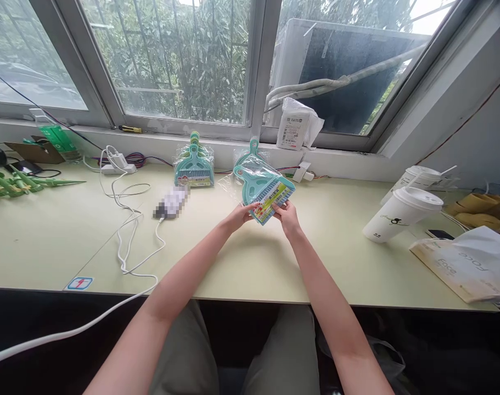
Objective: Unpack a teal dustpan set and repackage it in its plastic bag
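Between both hands is a teal mini dustpan and brush set [261, 189] in clear plastic, tilted, with a colourful label along its lower edge. My left hand [238, 216] grips its lower left corner, thumb on the front. At the lower right edge, my right hand [288, 217] is closed on the same set, thumb over the label. Right behind it, a second teal dustpan set [254, 147] leans at the windowsill, partly hidden. Further left stand several wrapped dustpan sets [194, 164], one behind another.
A blurred phone [171, 202] with a white cable [128, 241] lies left on the table [233, 263]. White cups [402, 214] and a tissue pack [467, 263] are at the right. A paper packet [293, 129] stands on the sill. Green spiky pieces [19, 184] lie far left.
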